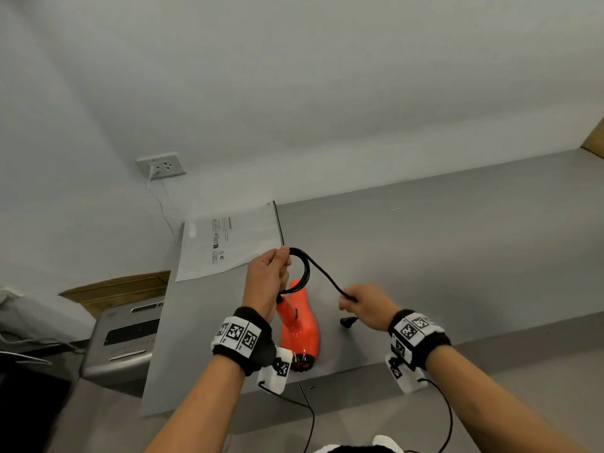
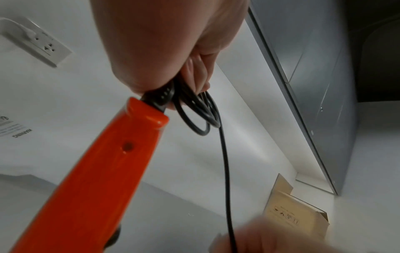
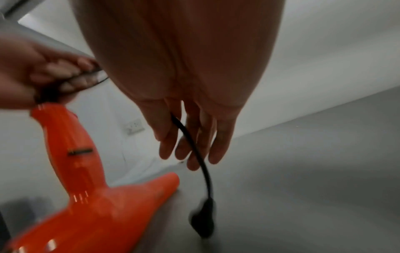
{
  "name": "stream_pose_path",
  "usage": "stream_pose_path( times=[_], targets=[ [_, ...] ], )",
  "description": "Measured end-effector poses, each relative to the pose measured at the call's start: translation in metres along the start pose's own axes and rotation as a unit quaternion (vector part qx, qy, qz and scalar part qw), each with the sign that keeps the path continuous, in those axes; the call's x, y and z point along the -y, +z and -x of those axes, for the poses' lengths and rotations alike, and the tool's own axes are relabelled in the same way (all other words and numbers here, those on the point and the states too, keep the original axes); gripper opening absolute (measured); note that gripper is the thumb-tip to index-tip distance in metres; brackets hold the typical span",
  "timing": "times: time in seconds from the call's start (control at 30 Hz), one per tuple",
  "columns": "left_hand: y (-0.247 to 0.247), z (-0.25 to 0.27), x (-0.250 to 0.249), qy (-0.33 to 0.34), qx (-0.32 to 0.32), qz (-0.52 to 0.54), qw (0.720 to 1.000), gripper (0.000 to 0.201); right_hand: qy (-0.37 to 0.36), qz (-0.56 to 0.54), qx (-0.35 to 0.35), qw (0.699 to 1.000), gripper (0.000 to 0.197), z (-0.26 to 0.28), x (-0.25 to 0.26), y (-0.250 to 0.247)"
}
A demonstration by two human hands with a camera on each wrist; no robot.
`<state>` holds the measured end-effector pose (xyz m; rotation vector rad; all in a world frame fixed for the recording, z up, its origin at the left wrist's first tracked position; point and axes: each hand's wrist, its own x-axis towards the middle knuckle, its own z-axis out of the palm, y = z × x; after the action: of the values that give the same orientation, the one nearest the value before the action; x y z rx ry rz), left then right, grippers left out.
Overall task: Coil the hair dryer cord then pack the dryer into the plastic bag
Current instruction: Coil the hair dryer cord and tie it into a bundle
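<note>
1. The left hand (image 1: 266, 279) is clamped round the gathered loops of the black cord (image 1: 304, 273), right where the cord leaves the handle of the orange hair dryer (image 1: 299, 325). It's basically the anchor, so the finished loops can't spring apart.
2. The right hand (image 1: 366, 305) sits off to the side, clear of the left one. It pinches the free run of cord between thumb and fingers, which keeps the stretch between the two hands under control so the next loop can go on neatly.
3. Below the right hand a short tail ends in the plug (image 1: 348, 321), dangling just over the grey tabletop (image 1: 457, 240). My guess is there's only a loop or so left to wind.
4. The dryer hangs handle-up from the left hand with its nozzle pointing away from the person, low over the near edge of the tabletop. I can't tell if it actually touches.
5. The plastic bag (image 1: 228, 243) lies flat at the far left corner, print side up, just beyond the left hand. That's a handy spot for packing, and nothing is in it yet.
6. The wall outlet (image 1: 161, 165) has a white lead plugged in, so that one isn't the dryer's.
</note>
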<state>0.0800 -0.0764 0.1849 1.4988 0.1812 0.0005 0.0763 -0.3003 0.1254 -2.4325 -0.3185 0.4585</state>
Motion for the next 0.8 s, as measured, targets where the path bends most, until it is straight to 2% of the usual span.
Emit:
stream_pose_path(
  times=[0.13,0.23,0.3,0.37,0.43,0.53,0.67,0.8],
  targets=[
    [-0.001,-0.002,-0.001,-0.001,-0.008,0.014,1.000,0.032,0.058,0.096,0.038,0.993,0.028,0.007,-0.030,0.024],
    [-0.002,-0.003,-0.002,-0.001,-0.007,0.010,1.000,0.032,0.069,0.114,0.023,0.991,0.027,0.012,-0.038,0.034],
    [-0.002,-0.003,-0.001,-0.001,-0.007,0.012,1.000,0.032,0.034,0.081,-0.009,0.996,0.022,0.017,-0.031,0.030],
    [-0.002,-0.004,-0.001,-0.001,-0.008,0.013,1.000,0.033,-0.047,-0.008,-0.062,0.997,0.016,0.026,-0.008,0.018],
    [-0.001,-0.005,-0.001,0.001,-0.006,0.013,1.000,0.034,-0.122,-0.103,-0.137,0.978,0.015,0.037,0.028,-0.001],
    [0.003,-0.005,-0.002,0.004,0.003,0.011,1.000,0.034,-0.163,-0.207,-0.232,0.936,0.009,0.044,0.074,-0.028],
    [0.006,-0.001,-0.003,0.007,0.010,0.002,1.000,0.030,-0.216,-0.125,-0.281,0.927,0.005,0.034,0.096,-0.037],
    [0.008,0.000,-0.006,0.003,0.011,0.007,1.000,0.035,-0.226,-0.055,-0.255,0.939,0.004,0.015,0.091,-0.029]
  ],
)
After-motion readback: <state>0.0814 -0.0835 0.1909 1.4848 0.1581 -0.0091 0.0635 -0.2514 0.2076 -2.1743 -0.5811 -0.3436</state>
